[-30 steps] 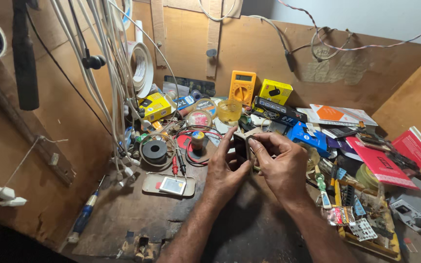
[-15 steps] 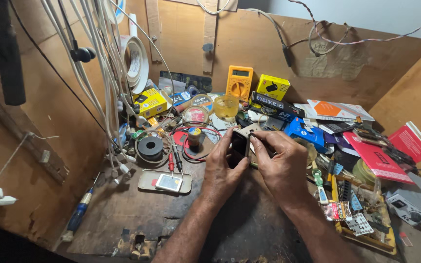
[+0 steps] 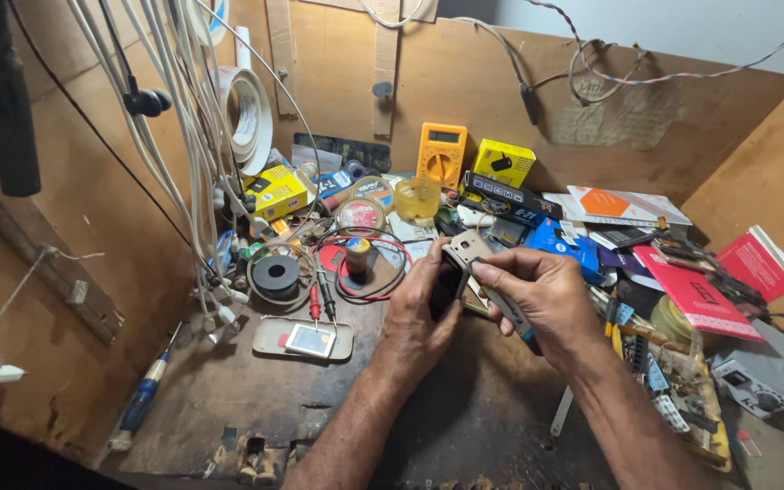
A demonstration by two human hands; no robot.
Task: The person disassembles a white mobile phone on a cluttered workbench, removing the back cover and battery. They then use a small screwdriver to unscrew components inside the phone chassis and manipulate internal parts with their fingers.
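Observation:
My left hand [image 3: 415, 313] grips a small mobile phone [image 3: 457, 265] with a pale gold frame and dark face, held tilted on edge above the dark bench. My right hand [image 3: 542, 295] pinches the phone's upper right side and also holds a thin grey tool with a blue tip [image 3: 512, 316] that runs down under the fingers. Both hands meet at the middle of the bench. To the left lies a gold phone back cover [image 3: 306, 339] with a white battery on it.
A yellow multimeter [image 3: 442, 155], yellow boxes [image 3: 503, 163], a solder reel [image 3: 276, 273] and red and black probe leads [image 3: 321, 299] crowd the back. Books and red packets [image 3: 696, 292] lie right. White cables [image 3: 183, 136] hang left. A blue screwdriver [image 3: 144, 397] rests by the left wall.
The hands have stayed together on the phone, turning it slightly more on edge. The view has shifted a little to the left and nearer.

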